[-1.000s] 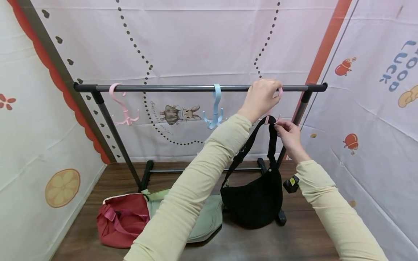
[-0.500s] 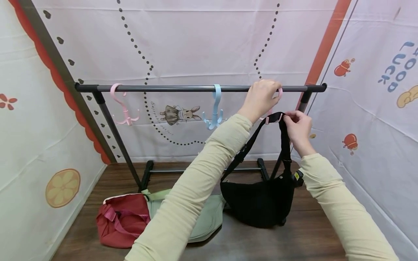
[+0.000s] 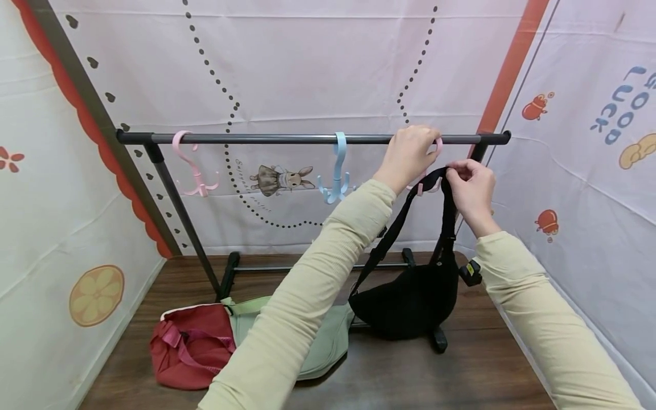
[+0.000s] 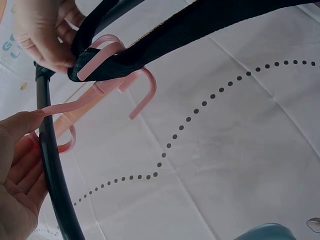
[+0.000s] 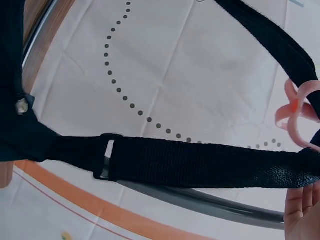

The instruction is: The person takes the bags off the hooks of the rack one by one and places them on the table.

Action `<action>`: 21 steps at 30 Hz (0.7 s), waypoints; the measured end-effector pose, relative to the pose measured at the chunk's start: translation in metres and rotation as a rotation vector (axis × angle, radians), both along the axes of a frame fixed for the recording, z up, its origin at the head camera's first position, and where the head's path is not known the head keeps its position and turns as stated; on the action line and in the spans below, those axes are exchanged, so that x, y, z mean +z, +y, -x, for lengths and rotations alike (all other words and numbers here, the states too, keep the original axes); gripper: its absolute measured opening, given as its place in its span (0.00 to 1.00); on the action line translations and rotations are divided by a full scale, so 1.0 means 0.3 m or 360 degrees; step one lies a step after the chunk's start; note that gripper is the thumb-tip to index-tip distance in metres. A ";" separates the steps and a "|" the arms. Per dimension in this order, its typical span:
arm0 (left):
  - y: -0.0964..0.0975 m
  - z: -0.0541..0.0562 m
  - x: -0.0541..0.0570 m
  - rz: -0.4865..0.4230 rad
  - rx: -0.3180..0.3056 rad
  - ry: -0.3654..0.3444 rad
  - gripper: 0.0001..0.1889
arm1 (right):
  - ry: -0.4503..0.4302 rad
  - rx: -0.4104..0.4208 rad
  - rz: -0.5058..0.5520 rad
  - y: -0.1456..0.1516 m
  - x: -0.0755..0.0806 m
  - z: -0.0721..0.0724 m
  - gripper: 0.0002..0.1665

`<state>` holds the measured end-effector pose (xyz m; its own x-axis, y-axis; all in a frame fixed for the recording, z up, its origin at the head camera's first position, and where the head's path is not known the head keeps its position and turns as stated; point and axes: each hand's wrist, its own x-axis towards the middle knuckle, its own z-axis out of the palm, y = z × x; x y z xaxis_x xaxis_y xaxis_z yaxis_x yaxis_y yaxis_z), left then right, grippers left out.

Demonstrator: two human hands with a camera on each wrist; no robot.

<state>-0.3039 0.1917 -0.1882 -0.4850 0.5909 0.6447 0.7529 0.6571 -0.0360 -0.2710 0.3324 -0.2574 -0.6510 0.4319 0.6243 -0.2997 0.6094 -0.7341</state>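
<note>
In the head view, my left hand (image 3: 412, 154) is at the right part of the black rail, holding a pink hook (image 4: 100, 90) where it hangs there. The left wrist view shows the thumb on the hook's stem and the fingers behind the rail. My right hand (image 3: 471, 191) pinches the strap (image 3: 392, 236) of a black shoulder bag (image 3: 410, 302) near its top. The strap loops over a prong of this hook, as the left wrist view shows. In the right wrist view the strap's buckle (image 5: 107, 157) shows. The bag hangs below the rail, tilted.
A blue hook (image 3: 336, 171) hangs mid-rail (image 3: 282, 139), and another pink hook (image 3: 195, 168) hangs on the left. A red bag (image 3: 189, 347) and a pale green bag (image 3: 328, 341) lie on the wooden floor (image 3: 389, 381), partly behind my left sleeve. Printed cloth walls surround the rack.
My right hand has moved up and right along with the strap. The black bag shifted right, then rose with its body tilting. My left hand stayed at the rail.
</note>
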 end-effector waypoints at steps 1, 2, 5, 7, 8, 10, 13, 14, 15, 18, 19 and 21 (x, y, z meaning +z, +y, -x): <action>0.000 0.000 -0.001 -0.0004 -0.0003 0.0004 0.11 | 0.0015 -0.0003 -0.0011 -0.001 0.005 0.000 0.11; 0.001 0.001 -0.002 -0.0006 -0.0003 0.0006 0.11 | 0.0026 -0.0004 -0.0022 -0.002 0.009 -0.001 0.11; 0.001 0.003 -0.003 0.0002 -0.0001 0.0003 0.11 | 0.0069 -0.0017 -0.0060 -0.005 0.024 -0.007 0.11; 0.001 0.003 -0.001 0.0009 0.0002 0.0003 0.11 | 0.0088 -0.0022 -0.0090 -0.008 0.035 -0.012 0.11; 0.002 0.003 0.000 0.0010 0.0000 0.0001 0.11 | 0.0095 -0.0022 -0.0100 -0.010 0.040 -0.016 0.11; 0.002 0.003 0.003 0.0007 -0.0006 -0.0002 0.11 | 0.0108 -0.0019 -0.0123 -0.015 0.050 -0.022 0.11; 0.002 0.004 0.008 0.0005 -0.0019 -0.0022 0.10 | 0.0125 -0.0003 -0.0140 -0.025 0.061 -0.032 0.11; 0.002 0.005 0.009 0.0008 -0.0023 -0.0030 0.09 | 0.0129 -0.0002 -0.0142 -0.029 0.064 -0.035 0.11; 0.002 0.005 0.010 0.0012 -0.0026 -0.0039 0.09 | 0.0134 -0.0001 -0.0144 -0.033 0.066 -0.037 0.10; 0.002 0.008 0.014 0.0022 -0.0023 -0.0068 0.08 | 0.0143 0.0002 -0.0143 -0.044 0.071 -0.043 0.10; 0.001 0.008 0.015 0.0020 -0.0022 -0.0076 0.07 | 0.0148 0.0000 -0.0145 -0.047 0.072 -0.044 0.10; 0.001 0.008 0.016 0.0016 -0.0021 -0.0096 0.07 | 0.0156 0.0000 -0.0151 -0.054 0.074 -0.046 0.10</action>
<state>-0.3064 0.1919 -0.1833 -0.5151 0.6038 0.6083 0.7624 0.6471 0.0033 -0.2572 0.3161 -0.2352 -0.5847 0.3681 0.7229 -0.3671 0.6745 -0.6405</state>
